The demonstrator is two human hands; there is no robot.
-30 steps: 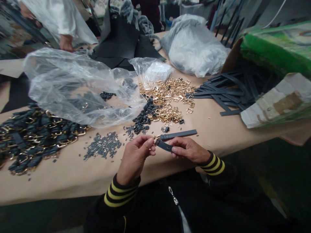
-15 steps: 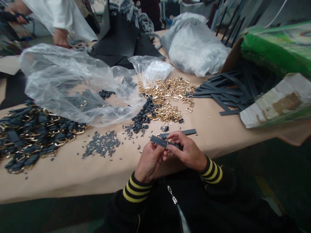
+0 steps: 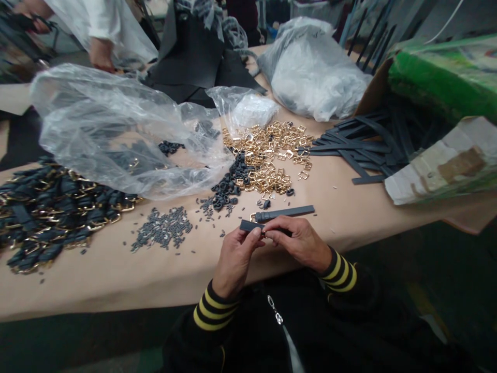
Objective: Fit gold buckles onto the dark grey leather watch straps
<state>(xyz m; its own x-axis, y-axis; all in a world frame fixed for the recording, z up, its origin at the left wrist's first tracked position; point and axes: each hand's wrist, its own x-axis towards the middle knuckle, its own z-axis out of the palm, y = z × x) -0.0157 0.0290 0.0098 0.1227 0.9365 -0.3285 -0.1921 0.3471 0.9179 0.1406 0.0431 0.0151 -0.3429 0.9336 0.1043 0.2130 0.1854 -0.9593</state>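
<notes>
Between my hands is a short dark strap [image 3: 248, 225]. My left hand [image 3: 238, 254] pinches it with the thumb on top, and its free end juts out to the left. My right hand [image 3: 301, 241] grips the strap's other end; a bit of gold metal shows between the fingertips, mostly covered. Just beyond my fingers another dark strap with a gold buckle [image 3: 285, 212] lies flat on the table. Past it are a heap of gold buckles [image 3: 267, 178] and a pile of small dark loops [image 3: 229, 186].
Tiny dark pieces [image 3: 163, 228] are scattered at left, beside a heap of buckled straps [image 3: 58, 212]. Clear plastic [image 3: 124, 129] lies behind them. Loose strips [image 3: 361, 145] spill from a green box [image 3: 446, 77] at right. Across the table a co-worker's hand [image 3: 101, 54] shows.
My left thumb has slid up onto the strap, and my right fingers have closed over more of it. The strap on the table now shows more fully. The co-worker's hand shifted slightly.
</notes>
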